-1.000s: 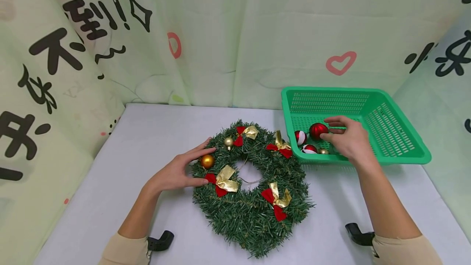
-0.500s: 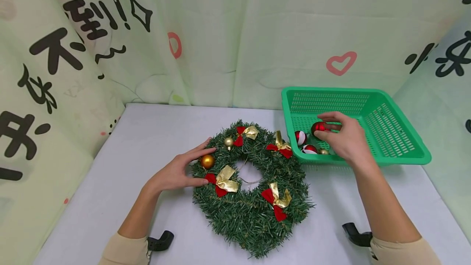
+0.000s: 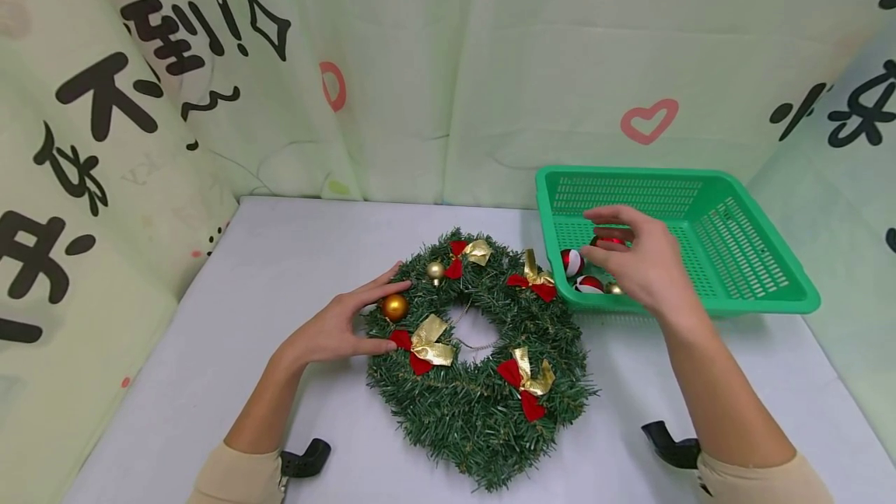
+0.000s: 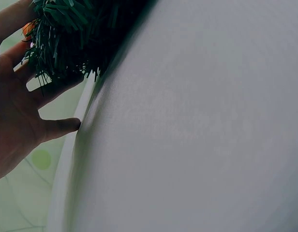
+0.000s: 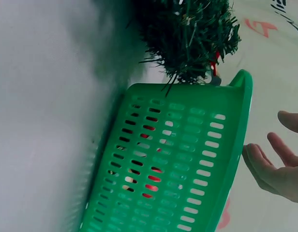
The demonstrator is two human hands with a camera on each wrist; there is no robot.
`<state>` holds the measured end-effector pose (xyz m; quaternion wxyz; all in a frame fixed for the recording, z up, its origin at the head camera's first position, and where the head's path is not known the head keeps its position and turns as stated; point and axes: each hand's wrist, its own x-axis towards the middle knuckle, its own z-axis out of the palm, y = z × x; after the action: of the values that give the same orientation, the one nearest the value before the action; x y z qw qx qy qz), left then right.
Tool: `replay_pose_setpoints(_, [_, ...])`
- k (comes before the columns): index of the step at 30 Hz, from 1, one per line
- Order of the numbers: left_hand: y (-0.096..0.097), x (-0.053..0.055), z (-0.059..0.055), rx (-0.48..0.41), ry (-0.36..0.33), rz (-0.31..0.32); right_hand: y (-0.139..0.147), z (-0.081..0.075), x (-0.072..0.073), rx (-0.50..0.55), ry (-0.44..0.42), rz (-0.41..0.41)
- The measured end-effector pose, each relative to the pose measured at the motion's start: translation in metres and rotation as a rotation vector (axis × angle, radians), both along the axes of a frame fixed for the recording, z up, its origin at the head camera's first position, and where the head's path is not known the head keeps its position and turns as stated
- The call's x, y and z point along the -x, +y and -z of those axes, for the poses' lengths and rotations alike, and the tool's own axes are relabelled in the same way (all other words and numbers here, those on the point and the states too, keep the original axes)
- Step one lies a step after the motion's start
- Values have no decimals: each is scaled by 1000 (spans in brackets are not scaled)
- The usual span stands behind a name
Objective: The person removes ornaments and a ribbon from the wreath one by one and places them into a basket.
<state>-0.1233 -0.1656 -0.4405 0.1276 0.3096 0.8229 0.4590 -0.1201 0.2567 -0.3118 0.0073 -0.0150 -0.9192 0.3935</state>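
Note:
The green wreath [image 3: 483, 418] lies on the white table, trimmed with several red and gold bows [image 3: 525, 383], a gold ball [image 3: 395, 307] and a smaller pale gold ball [image 3: 435, 271]. My left hand [image 3: 346, 325] rests on the wreath's left side with fingers spread, around the gold ball. In the left wrist view, the fingers of that hand [image 4: 18, 101] reach along the wreath's edge. Over the green basket [image 3: 763, 306], my right hand [image 3: 647, 259] has loosely bent fingers. Behind them a red ball [image 3: 611, 240] is partly hidden; the right wrist view shows nothing between the fingers.
Inside the basket, two red and white balls [image 3: 572, 261] and a small gold ball [image 3: 614, 288] lie at the left end. The basket's near left corner meets the wreath's right side. A printed curtain [image 3: 448, 84] hangs behind and beside the table [image 3: 315, 239].
My right hand has shifted left and slightly up over the basket, coming to cover most of the red ball. My left hand and the wreath have stayed in place.

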Motion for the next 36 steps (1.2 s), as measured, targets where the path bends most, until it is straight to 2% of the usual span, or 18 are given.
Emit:
replay_pose_setpoints(8, [-1,0,1,0,-3,-2,-15,-7,-4,28,1,-48])
replay_pose_setpoints(17, [-1,-2,0,-7,-7,1,-31,-11,-5,122,-14,-123])
replay_pose_setpoints(25, [-1,-1,1,-2,-14,0,-42,-15,-4,123,4,-153])
replay_pose_setpoints(36, [0,0,0,-6,0,7,-58,-10,3,184,-24,-233])
